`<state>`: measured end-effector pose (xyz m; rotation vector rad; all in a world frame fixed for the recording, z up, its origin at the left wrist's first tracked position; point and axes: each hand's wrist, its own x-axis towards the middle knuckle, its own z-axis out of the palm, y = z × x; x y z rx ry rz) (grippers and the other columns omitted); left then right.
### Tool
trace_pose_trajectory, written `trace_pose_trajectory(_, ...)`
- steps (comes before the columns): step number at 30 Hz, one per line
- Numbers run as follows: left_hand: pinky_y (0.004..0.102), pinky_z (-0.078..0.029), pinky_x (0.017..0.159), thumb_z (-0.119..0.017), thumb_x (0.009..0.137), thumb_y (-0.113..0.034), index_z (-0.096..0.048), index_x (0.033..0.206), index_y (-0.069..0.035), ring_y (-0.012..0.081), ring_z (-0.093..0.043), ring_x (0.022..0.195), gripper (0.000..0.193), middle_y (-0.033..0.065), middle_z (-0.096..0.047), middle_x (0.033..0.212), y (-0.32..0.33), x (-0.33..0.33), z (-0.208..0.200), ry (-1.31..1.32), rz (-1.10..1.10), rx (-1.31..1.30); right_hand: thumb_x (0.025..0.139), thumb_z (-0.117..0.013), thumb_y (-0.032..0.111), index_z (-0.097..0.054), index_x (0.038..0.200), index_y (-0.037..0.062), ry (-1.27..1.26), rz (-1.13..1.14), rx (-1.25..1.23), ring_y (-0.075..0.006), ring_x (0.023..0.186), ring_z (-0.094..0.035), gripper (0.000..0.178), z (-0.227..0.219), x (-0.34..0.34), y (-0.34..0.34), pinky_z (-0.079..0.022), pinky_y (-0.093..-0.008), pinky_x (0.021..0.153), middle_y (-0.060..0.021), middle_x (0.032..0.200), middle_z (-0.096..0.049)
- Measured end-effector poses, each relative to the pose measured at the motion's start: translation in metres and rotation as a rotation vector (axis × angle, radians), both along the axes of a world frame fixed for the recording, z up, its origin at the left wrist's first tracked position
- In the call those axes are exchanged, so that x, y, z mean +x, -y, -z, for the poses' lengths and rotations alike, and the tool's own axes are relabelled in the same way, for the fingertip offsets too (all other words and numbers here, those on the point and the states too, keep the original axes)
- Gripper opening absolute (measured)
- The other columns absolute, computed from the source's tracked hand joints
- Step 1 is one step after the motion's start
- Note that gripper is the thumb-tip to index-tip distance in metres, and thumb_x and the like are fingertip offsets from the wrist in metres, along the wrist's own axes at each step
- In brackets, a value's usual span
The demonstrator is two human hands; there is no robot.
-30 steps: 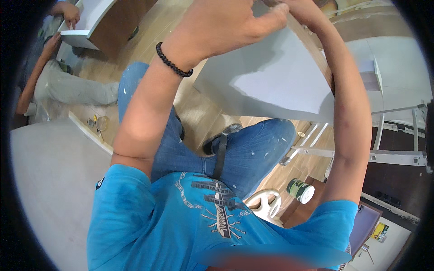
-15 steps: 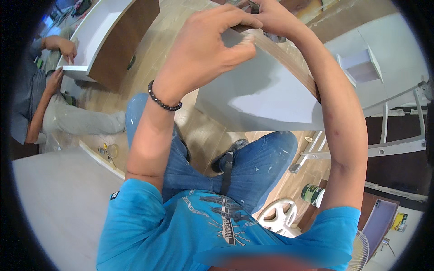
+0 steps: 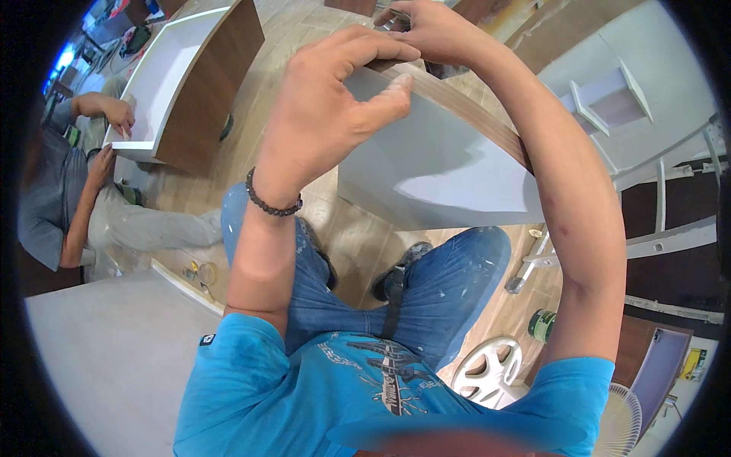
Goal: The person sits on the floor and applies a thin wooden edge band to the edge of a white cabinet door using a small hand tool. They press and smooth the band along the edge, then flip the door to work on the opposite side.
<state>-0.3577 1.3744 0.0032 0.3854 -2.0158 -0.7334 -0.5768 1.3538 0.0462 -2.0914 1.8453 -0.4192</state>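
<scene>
In front of my knees stands a white panelled furniture piece (image 3: pixel 449 167) with a curved brown wood-look edge (image 3: pixel 472 107). My left hand (image 3: pixel 324 107), a dark bead bracelet on its wrist, bends over the far left end of that edge. Its thumb is on the near side and its fingers reach across the top. Just beyond, my right hand (image 3: pixel 430 32) is curled at the far end, my forearm arching over the brown edge. A small greyish thing shows at its fingers, too little of it to name.
At left a co-worker's hands (image 3: pixel 118 114) work at a white drawer-like box (image 3: pixel 152 84) with a curved brown front. A pale board (image 3: pixel 114 343) lies near left. On the right are a ladder (image 3: pixel 670 240), a green-labelled tub (image 3: pixel 542 325) and a white fan (image 3: pixel 620 426).
My left hand has shifted slightly left and down in view, still at the panel's edge. The right hand has moved a little left. The whole view has tilted slightly.
</scene>
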Motion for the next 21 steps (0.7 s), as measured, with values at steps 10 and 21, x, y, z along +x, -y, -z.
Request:
trace_pose_trajectory(10,0.0291,-0.05,0.095,-0.068,0.088,-0.004,-0.077,0.116,-0.006,0.0162,-0.067,0.104,0.029,0.0066,-0.075,0.112,-0.002,0.0,-0.001,0.019,0.006,0.018,0.087,-0.071,0.033,-0.07,0.116,-0.0039,-0.063,-0.013,-0.089,-0.0386,0.094,-0.073,0.047,0.018,-0.005,0.015,-0.058,-0.0438,0.085,-0.0257,0.1,-0.075)
trace_pose_trajectory(21,0.0292,-0.05,0.096,-0.071,0.087,-0.005,-0.077,0.116,-0.006,0.0157,-0.067,0.105,0.03,0.007,-0.074,0.114,-0.006,0.002,-0.002,0.026,0.01,0.054,0.084,-0.07,0.03,-0.07,0.118,-0.0033,-0.06,-0.054,-0.069,-0.0392,0.1,-0.072,0.047,0.007,0.001,0.004,-0.057,-0.0436,0.089,-0.027,0.103,-0.074)
